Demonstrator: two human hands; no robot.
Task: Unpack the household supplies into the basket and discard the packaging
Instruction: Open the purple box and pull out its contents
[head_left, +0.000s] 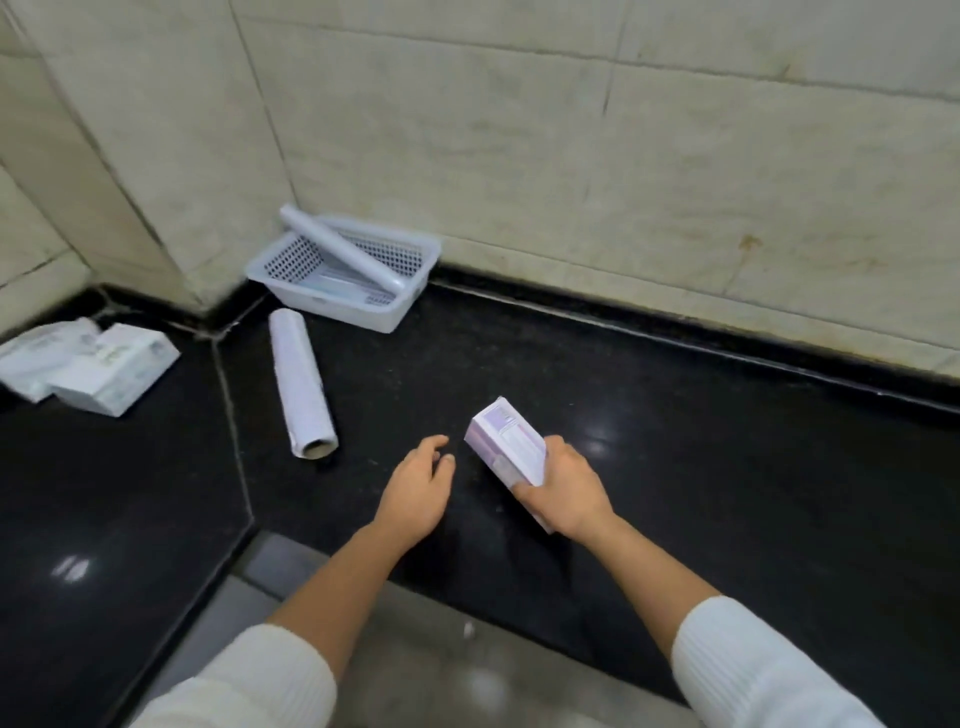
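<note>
My right hand (569, 488) grips a long purple-and-white box (506, 444) and holds it tilted just above the black counter. My left hand (418, 488) hovers a little to the box's left, fingers apart and holding nothing. A white perforated basket (410, 304) stands at the wall in the back corner. A slim white roll (340, 247) leans across the basket's rim, and flat items lie inside it. A thicker white roll (301, 384) lies on the counter in front of the basket.
White tissue packs (98, 366) lie at the far left of the black stone counter (727, 467). Beige tiled walls close off the back and the left corner. The counter's front edge drops to a grey floor (415, 665) beneath my arms.
</note>
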